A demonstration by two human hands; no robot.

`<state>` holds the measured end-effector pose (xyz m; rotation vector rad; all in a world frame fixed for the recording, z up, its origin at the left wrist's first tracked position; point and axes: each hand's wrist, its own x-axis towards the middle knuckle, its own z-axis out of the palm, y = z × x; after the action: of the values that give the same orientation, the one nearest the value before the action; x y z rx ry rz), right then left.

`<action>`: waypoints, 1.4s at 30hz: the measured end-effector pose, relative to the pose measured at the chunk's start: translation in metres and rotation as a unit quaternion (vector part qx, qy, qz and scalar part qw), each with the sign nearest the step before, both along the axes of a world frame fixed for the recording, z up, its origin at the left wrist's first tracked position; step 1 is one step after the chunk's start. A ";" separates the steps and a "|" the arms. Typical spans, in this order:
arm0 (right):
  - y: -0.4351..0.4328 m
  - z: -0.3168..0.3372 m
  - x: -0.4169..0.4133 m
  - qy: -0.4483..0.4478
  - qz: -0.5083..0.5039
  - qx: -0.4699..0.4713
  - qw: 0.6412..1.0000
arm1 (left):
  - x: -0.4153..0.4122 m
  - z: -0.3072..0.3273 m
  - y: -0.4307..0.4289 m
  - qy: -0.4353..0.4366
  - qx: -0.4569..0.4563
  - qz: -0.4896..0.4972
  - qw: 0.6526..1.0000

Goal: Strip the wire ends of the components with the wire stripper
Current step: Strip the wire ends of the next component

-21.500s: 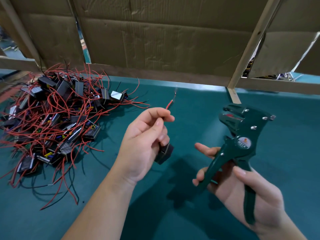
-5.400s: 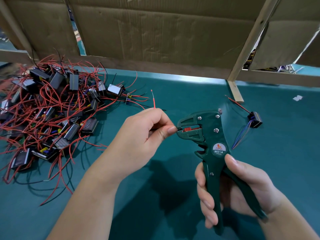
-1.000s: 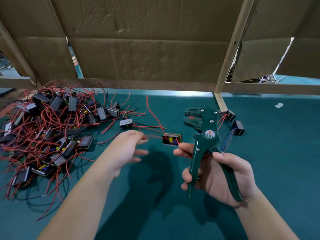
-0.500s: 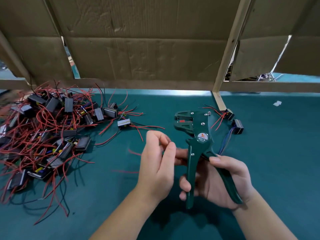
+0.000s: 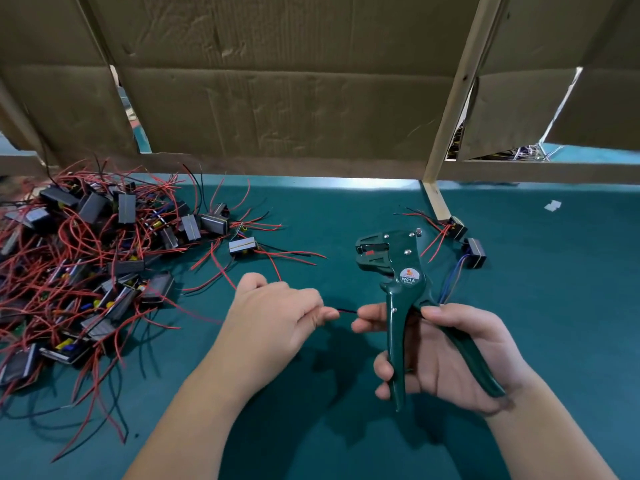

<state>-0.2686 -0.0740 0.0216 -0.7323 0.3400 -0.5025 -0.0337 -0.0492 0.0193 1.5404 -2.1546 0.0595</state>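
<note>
**Wire pinched between both hands, stripper standing by**

Left fingers [image 5: 313, 315] are curled in tight, tips clamped on a thin wire [image 5: 346, 310], red and dark. It runs straight across to the right fingers [image 5: 365, 315], which meet its other end. That short span hangs in the air above the green table [image 5: 554, 306].

Behind the pinch the left hand [image 5: 273, 317] is a closed fist, and whatever sits inside it is hidden. The right hand [image 5: 446, 358] is wrapped round the green wire stripper [image 5: 403, 268]. Its lower fingers curl over the near handle, the thumb lies on top where the handles meet, and the second handle runs back across the palm. The tool stands upright, head above the right fingers, mouth facing left, clear of the wire.

Just beyond the stripper's head a component with blue leads [image 5: 475, 257] lies beside a component with red leads [image 5: 457, 227]. Beyond the left fingers sits one lone component [image 5: 242, 244]. Further out to their left is the big pile of components [image 5: 86, 265], tangled in red wires. Behind everything stand a cardboard wall [image 5: 277, 98] and a wooden post [image 5: 453, 98].
</note>
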 end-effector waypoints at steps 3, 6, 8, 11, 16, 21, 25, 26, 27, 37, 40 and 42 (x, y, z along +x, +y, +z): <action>0.001 0.000 0.003 0.004 -0.009 0.001 1.000 | -0.012 -0.003 0.006 0.142 0.076 -0.028 0.987; 0.001 0.003 0.004 -0.025 -0.021 -0.004 0.999 | -0.018 -0.005 0.008 0.235 0.098 -0.028 0.967; 0.001 0.007 0.005 -0.064 -0.023 -0.006 0.998 | -0.020 -0.004 0.008 0.235 0.086 -0.032 0.968; 0.003 0.012 0.007 -0.111 -0.029 0.001 0.993 | -0.023 -0.001 0.010 0.245 0.081 -0.038 0.965; 0.004 0.013 0.009 -0.124 -0.034 -0.004 0.992 | -0.024 0.012 0.010 0.383 0.156 -0.036 0.910; 0.005 0.015 0.008 -0.130 -0.051 0.004 0.990 | -0.024 0.029 0.000 0.590 0.235 -0.009 0.772; 0.007 0.011 0.009 -0.083 -0.060 -0.042 0.994 | -0.016 0.033 -0.004 0.627 0.216 0.014 0.748; 0.008 0.009 0.009 -0.072 -0.055 -0.053 0.994 | -0.015 0.033 -0.003 0.625 0.207 0.010 0.753; 0.008 0.009 0.008 -0.065 -0.047 -0.061 0.995 | -0.013 0.032 -0.001 0.624 0.200 0.005 0.755; 0.014 0.007 0.009 -0.028 0.055 -0.121 0.991 | 0.002 0.029 0.014 0.592 0.110 -0.076 0.795; 0.014 0.010 0.014 -0.036 0.076 -0.121 0.989 | 0.005 0.029 0.013 0.546 0.088 -0.077 0.829; 0.015 0.008 0.013 -0.041 0.075 -0.116 0.990 | 0.008 0.027 0.011 0.532 0.083 -0.057 0.841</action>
<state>-0.2553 -0.0592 0.0294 -0.9535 0.1492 -0.4314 -0.0252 -0.0384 0.0458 1.0774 -1.3283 -0.8430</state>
